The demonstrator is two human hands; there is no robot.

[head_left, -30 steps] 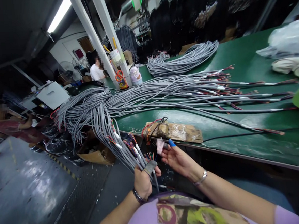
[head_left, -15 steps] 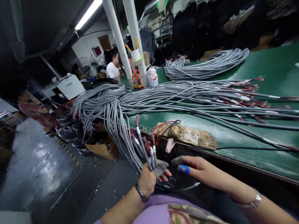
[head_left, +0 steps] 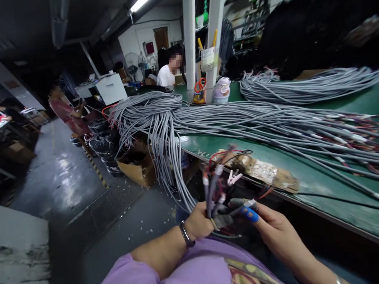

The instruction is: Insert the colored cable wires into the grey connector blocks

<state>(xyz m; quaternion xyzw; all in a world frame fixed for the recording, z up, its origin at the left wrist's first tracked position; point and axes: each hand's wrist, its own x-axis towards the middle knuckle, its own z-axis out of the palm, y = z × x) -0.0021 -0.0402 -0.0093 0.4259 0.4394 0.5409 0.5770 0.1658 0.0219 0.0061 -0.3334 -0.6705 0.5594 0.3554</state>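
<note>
My left hand (head_left: 200,222), with cloth finger covers, is wrapped round a bunch of grey cables (head_left: 216,185). Their stripped ends, with white bands and dark and reddish wires, point upward and are slightly blurred. Close on its right, my right hand (head_left: 275,224) has a blue wrap on one finger and a grey cover on another. Its fingertips pinch one grey cable (head_left: 238,209) that leans out of the bunch, its white band and reddish wires showing past the fingers. Many more grey cables (head_left: 173,147) hang over the table edge to the left.
Long grey cables (head_left: 226,115) lie along the green table (head_left: 206,146), a coiled bundle (head_left: 312,86) behind them. A taped wooden block (head_left: 269,173) sits at the front edge. Below are a cardboard box (head_left: 136,171) and black coils (head_left: 103,141). Two co-workers are farther back.
My right hand, apart from the bunch before, now pinches one cable from it. The bunch in my left hand tilts more to the right. The view has swung left.
</note>
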